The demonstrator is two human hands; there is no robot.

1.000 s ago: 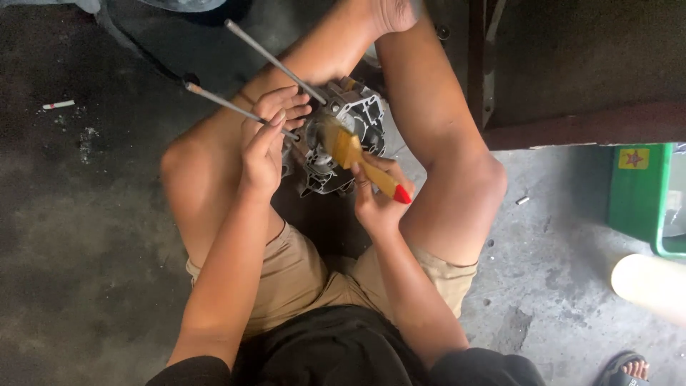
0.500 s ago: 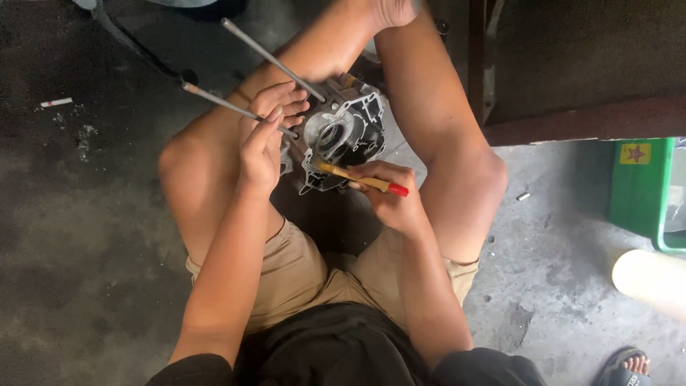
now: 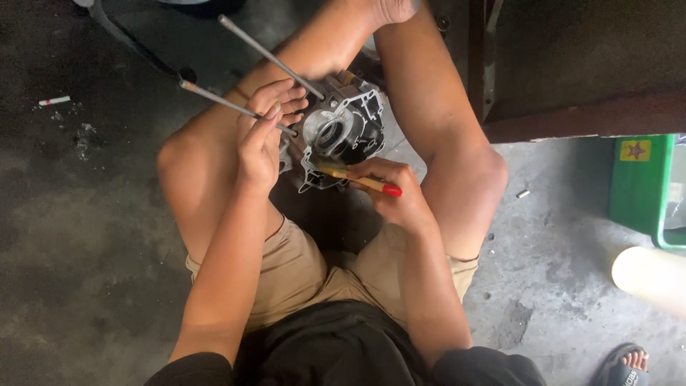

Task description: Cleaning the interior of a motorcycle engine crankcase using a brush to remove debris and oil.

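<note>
Upper centre, between your knees: cast-metal engine case [image 3: 343, 136], heavy, rigid.
Left hand [image 3: 263, 139]: grasping its left rim.
Right hand [image 3: 393, 189]: clenched on wooden brush [image 3: 361, 181].
Hold: brace by the rim.

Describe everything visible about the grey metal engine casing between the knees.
The grey cast-metal engine casing sits on the concrete floor between the seated person's bare legs. It looks like bare aluminium, ribbed, with a round bore in its middle and a jagged rim. Two long steel rods stick out toward the upper left. The left hand steadies its side; the right hand holds a red-tipped wooden brush against its lower edge.
</note>
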